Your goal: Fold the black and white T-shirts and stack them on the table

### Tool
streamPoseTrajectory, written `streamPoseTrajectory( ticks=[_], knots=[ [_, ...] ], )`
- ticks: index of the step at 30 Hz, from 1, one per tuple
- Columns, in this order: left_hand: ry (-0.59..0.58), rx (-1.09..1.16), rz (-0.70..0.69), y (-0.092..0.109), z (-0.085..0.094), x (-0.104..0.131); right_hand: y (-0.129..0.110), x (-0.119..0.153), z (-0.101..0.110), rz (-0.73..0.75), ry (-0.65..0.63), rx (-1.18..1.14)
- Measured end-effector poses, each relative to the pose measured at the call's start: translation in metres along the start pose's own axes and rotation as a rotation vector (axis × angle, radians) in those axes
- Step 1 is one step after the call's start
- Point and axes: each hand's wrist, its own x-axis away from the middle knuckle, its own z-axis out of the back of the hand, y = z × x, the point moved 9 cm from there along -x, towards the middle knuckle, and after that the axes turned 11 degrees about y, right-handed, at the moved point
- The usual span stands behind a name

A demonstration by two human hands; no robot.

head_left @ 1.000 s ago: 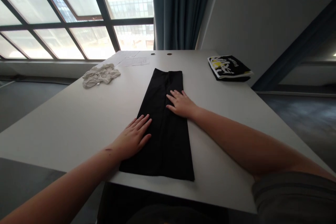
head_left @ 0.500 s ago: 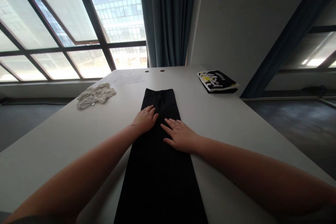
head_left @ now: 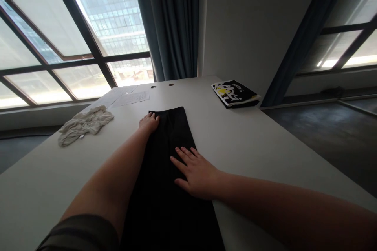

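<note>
Black trousers [head_left: 167,157] lie lengthwise along the white table [head_left: 244,145], their top edge at the far end and the lower part running out of view beneath me. At the far left corner of that edge, my left hand [head_left: 149,122] rests on the cloth with its fingers extended. Nearer to me, my right hand [head_left: 197,170] presses flat on the right side of the trousers, fingers spread. Neither hand grips the fabric.
A crumpled pale cloth [head_left: 85,123] lies on the left of the table, with paper sheets [head_left: 131,98] behind it. Folded black garments with a white and yellow print [head_left: 235,93] sit at the back right. A blue curtain [head_left: 173,27] hangs beyond the far edge.
My left hand has slid away from me to the top left corner of the trousers. My right hand stays flat on the cloth, slightly nearer to me. The view has shifted a little.
</note>
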Motion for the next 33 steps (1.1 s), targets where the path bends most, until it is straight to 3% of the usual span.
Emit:
streamPoseTrajectory(
  ticks=[8,12,15,18,24,29,33],
  knots=[
    [0.066,0.057,0.034,-0.026,0.001,-0.019,-0.003,0.002,0.006,0.002,0.001,0.022],
    [0.15,0.105,-0.097,-0.013,0.007,-0.013,-0.006,0.0,0.023,0.06,0.103,0.046],
    [0.064,0.126,-0.226,0.001,-0.004,-0.01,0.003,-0.005,0.028,0.021,0.148,0.074],
    [-0.019,0.124,-0.2,-0.001,-0.017,-0.015,0.014,-0.011,0.019,-0.015,0.099,0.102],
    [0.079,0.188,-0.142,-0.01,-0.008,-0.023,0.022,-0.024,0.013,-0.028,0.07,0.126],
    [0.17,0.285,-0.174,-0.018,0.017,0.013,0.027,-0.027,0.015,-0.047,0.045,0.165],
    [0.175,0.294,-0.348,-0.012,0.044,0.082,0.041,-0.028,0.016,-0.049,0.056,0.179]
  ],
)
